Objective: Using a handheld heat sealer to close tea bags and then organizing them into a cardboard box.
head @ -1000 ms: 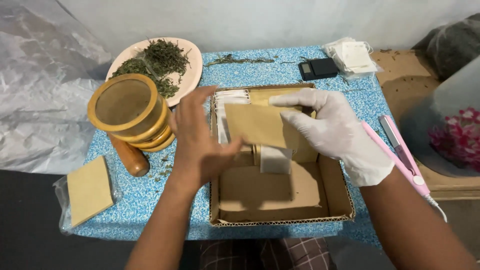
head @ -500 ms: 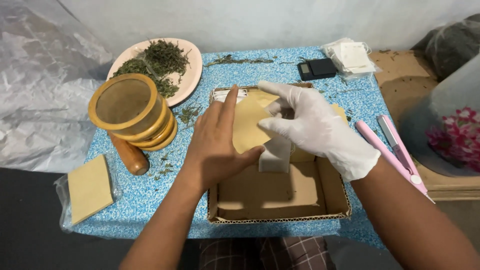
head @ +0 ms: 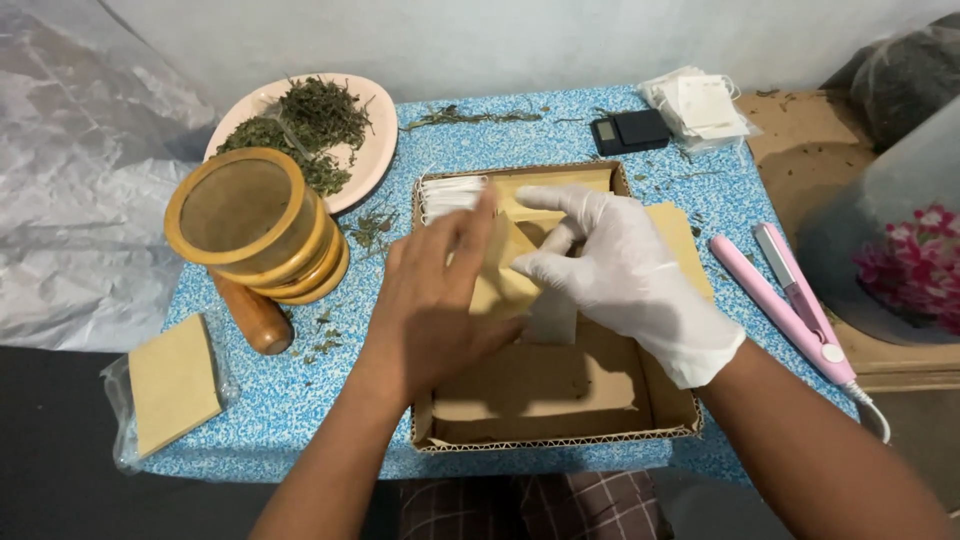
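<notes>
I see the bare left hand (head: 435, 300) and the gloved right hand (head: 620, 275) both gripping a small kraft paper pouch (head: 503, 268) above the shallow cardboard tray (head: 560, 400). At far left is a plate of dried herbs (head: 300, 125), and a wooden sieve (head: 255, 225) stands near it.

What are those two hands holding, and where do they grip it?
A small tan paper pouch: left hand on its left side, gloved right hand at its top right edge.
</notes>
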